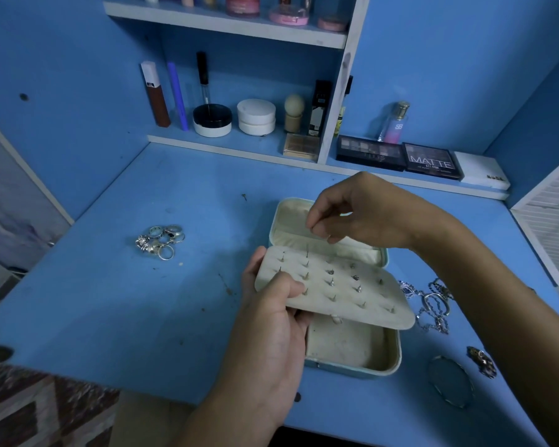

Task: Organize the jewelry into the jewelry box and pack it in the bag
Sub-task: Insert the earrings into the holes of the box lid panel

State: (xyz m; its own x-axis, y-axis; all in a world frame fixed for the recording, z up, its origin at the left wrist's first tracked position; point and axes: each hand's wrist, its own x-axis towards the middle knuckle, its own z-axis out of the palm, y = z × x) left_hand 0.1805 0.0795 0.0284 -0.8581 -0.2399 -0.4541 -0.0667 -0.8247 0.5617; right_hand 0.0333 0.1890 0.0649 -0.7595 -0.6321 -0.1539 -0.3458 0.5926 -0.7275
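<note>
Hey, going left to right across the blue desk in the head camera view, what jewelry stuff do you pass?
Pile of rings → earring panel held over the open jewelry box → tangled chain necklaces → thin bangle → small ornate piece.

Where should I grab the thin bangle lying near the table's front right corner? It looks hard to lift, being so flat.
Pinch the bangle from above at its near rim, one finger inside the hoop and the thumb outside. It lies flat and open on the table, so the wire is reachable anywhere.
</note>
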